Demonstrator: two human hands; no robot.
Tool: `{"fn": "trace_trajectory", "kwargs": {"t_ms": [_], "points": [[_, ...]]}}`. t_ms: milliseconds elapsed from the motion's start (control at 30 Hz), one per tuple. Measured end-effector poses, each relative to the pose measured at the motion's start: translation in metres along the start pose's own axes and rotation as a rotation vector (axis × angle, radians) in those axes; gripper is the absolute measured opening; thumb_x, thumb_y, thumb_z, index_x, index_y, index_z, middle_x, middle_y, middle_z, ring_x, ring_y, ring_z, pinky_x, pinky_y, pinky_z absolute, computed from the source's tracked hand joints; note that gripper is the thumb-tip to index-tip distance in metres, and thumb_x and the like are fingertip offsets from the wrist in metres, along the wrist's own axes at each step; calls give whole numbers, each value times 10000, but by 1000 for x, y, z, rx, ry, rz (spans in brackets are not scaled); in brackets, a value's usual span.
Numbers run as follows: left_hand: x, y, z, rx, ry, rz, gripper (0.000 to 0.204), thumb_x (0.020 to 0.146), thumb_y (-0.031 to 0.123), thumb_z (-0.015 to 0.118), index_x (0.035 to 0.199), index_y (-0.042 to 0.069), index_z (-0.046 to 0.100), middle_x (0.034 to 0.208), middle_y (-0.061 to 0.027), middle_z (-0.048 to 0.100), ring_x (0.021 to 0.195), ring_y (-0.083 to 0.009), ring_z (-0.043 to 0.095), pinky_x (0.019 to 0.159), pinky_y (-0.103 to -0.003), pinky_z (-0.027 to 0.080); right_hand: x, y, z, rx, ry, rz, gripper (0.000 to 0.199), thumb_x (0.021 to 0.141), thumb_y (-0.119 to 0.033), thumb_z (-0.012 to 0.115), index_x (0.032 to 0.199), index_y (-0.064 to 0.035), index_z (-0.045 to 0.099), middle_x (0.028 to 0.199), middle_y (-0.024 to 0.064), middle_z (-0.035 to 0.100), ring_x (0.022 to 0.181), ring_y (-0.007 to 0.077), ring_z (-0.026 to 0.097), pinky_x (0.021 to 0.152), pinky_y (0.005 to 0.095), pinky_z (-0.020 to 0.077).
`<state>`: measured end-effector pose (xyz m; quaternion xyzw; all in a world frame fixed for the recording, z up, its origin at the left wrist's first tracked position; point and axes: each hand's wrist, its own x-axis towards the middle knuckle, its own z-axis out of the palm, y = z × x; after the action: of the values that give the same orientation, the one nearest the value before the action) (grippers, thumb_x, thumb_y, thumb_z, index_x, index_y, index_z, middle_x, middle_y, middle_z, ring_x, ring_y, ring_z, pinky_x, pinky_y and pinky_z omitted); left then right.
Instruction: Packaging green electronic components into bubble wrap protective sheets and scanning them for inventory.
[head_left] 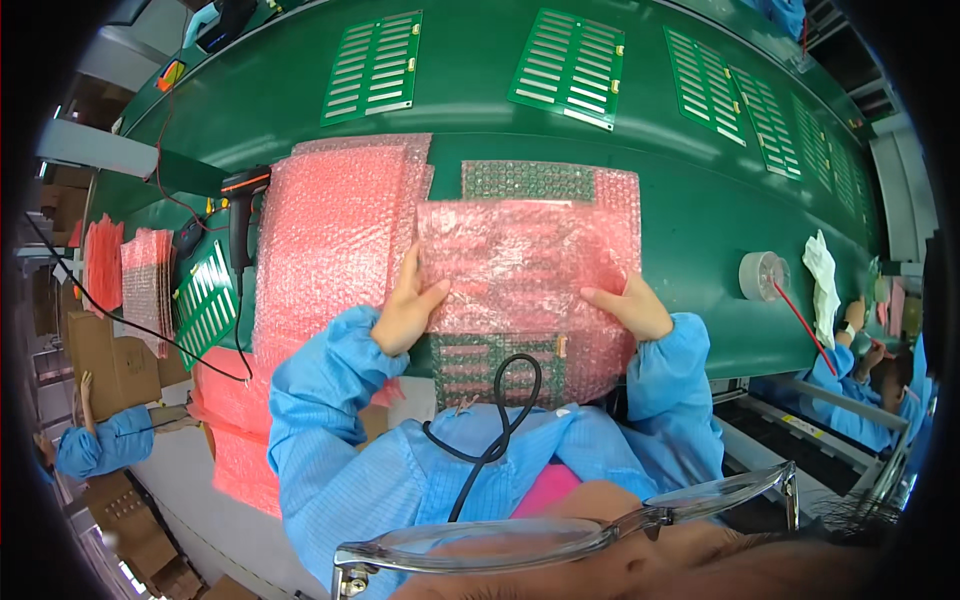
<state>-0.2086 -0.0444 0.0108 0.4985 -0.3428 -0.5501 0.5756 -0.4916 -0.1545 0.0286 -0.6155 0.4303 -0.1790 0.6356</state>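
Observation:
Between my hands lies a clear pink bubble-wrap bag (pixel 530 245), its film wrinkled and shiny. My left hand (pixel 408 308) grips its left edge, thumb on top. On the right edge, my right hand (pixel 634 306) does the same, with its fingers mostly hidden beneath. Nearer my body, a green circuit board (pixel 470 372) with pale slots shows through bubble wrap; whether it is inside the same bag I cannot tell. Beyond the bag, another piece of bubble wrap (pixel 530 182) sticks out over the green mat. A stack of pink bubble bags (pixel 335 220) rests left of my left hand.
Green slotted boards (pixel 570 65) lie along the far side of the green table (pixel 700 260). A black-and-orange handheld scanner (pixel 240 210) with a cable stands at the left. At the right are a round clear container (pixel 762 275), a red stick and a white cloth (pixel 821 280). Other people work at both sides.

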Motion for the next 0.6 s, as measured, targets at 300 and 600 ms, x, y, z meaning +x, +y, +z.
{"fn": "trace_trajectory", "kwargs": {"t_ms": [300, 600], "points": [[81, -7, -1, 575, 52, 175, 547, 783, 153, 618, 1261, 3, 402, 1040, -130, 526, 860, -205, 568, 742, -321, 470, 52, -5, -41, 251, 131, -65, 414, 785, -30, 602, 1169, 17, 454, 1022, 103, 589, 862, 172, 587, 750, 302, 486], [72, -2, 0, 997, 110, 311, 546, 736, 224, 662, 1190, -5, 464, 869, -174, 516, 782, -298, 529, 700, -376, 436, 51, 5, -37, 205, 101, -104, 452, 790, -45, 608, 1199, 28, 430, 1093, 112, 562, 956, 185, 552, 839, 310, 440]]}}
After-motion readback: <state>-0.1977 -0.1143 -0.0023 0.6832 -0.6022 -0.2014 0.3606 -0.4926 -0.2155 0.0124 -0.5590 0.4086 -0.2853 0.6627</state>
